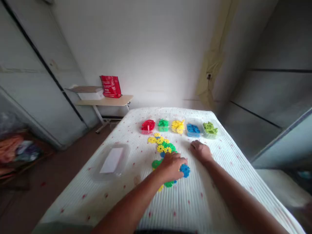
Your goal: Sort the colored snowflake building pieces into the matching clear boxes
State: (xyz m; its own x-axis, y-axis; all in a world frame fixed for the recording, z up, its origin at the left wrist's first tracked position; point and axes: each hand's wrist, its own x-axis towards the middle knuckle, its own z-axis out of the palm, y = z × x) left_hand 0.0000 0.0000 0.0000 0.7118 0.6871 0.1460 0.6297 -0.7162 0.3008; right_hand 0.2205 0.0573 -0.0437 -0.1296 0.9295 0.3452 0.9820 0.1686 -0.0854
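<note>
A flat figure of linked snowflake discs in yellow, green and blue lies on the middle of the quilted table cover. My left hand is over its lower part, fingers curled around it, hiding many discs. Beside the left thumb a blue snowflake disc shows at the figure's right side. Green discs peek out below that hand. To the right of the figure, my right hand rests on the cover with its fingers curled in. Nothing can be seen in it.
Behind the figure, clear tubs hold red, green, yellow, blue and light green pieces. A clear plastic lid or tray with a white paper lies at left. A side table bears a red bag.
</note>
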